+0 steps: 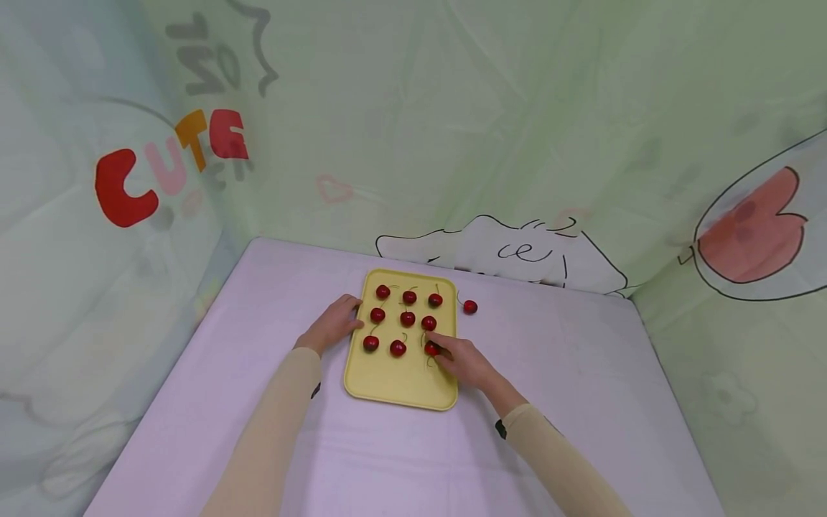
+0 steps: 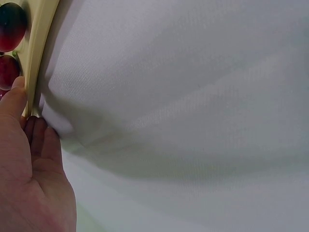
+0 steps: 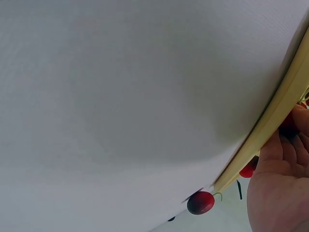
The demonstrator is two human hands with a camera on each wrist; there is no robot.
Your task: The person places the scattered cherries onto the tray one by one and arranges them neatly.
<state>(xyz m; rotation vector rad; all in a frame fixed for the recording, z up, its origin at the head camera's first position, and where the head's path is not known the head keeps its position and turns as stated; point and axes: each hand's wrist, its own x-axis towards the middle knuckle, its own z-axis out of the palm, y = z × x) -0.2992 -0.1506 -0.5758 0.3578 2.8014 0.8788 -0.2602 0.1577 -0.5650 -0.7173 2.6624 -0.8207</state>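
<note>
A yellow tray (image 1: pixel 400 380) lies on the table with red cherries (image 1: pixel 408 319) in three rows of three, most showing thin stems. At its left edge, my left hand (image 1: pixel 334 324) grips the rim; in the left wrist view the thumb (image 2: pixel 14 99) lies over the rim and the other fingers are outside it. My right hand (image 1: pixel 466 361) reaches over the right edge and pinches a cherry (image 1: pixel 431 349) at the right end of the nearest row. That cherry (image 3: pixel 289 124) is partly hidden by the fingers in the right wrist view.
One more cherry (image 1: pixel 470 306) with its stem lies on the table (image 1: pixel 549 373), just right of the tray's far right corner. Printed fabric walls (image 1: pixel 413 129) stand behind the table and at both sides.
</note>
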